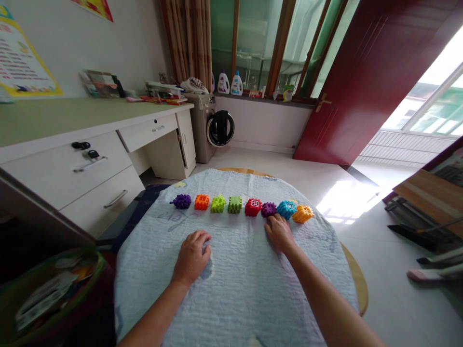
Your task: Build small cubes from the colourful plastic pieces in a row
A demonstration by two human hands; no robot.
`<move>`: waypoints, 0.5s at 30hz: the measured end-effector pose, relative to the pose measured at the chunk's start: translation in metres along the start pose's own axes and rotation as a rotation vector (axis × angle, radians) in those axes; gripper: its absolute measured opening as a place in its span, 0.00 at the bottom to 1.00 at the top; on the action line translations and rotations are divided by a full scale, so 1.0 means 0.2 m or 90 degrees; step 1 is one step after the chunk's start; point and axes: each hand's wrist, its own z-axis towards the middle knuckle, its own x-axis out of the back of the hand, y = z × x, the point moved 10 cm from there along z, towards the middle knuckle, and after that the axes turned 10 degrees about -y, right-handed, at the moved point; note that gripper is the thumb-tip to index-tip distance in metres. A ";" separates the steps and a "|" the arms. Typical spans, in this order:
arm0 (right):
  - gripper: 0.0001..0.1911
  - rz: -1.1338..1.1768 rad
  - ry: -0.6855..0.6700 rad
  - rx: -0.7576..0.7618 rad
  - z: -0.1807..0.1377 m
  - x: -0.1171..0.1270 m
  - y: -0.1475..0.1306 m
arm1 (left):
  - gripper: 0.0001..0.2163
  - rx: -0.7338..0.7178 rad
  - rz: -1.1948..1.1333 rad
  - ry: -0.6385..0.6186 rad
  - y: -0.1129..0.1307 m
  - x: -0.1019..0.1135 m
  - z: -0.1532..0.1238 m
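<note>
Lettering (16, 57) is filling the yellow-edged poster (54, 87), too small for reading; grey script (177, 220) is running across the pale cloth (238, 289), likewise illegible. White bottles (223, 84) are standing by the window, their labels blurred. Beyond the left edge of the round table (356, 282), a green-rimmed bin (100, 266) is holding papers (47, 295). Eight lattice blocks are sitting in a row toward the far edge: from the left, violet (182, 201), orange (201, 202), lime (218, 204), green (235, 205), red (253, 207), purple (268, 209), blue (287, 209) and amber (303, 213). The left hand (191, 256) is resting palm down, loosely curled and released, left of centre. The right hand (280, 233) is reaching from the near edge, fingers bending down against the blue block's near side; whether they are grasping it, I cannot tell.
</note>
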 end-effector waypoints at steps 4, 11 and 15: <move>0.17 0.013 0.015 -0.004 -0.04 -0.01 0.00 | 0.09 -0.002 -0.002 0.007 0.00 0.01 0.00; 0.22 0.031 0.001 0.019 -0.31 -0.12 -0.01 | 0.09 -0.005 -0.002 0.004 -0.01 -0.01 0.00; 0.24 0.005 0.027 0.025 -0.44 -0.14 -0.06 | 0.10 -0.007 0.004 0.005 0.00 -0.01 0.00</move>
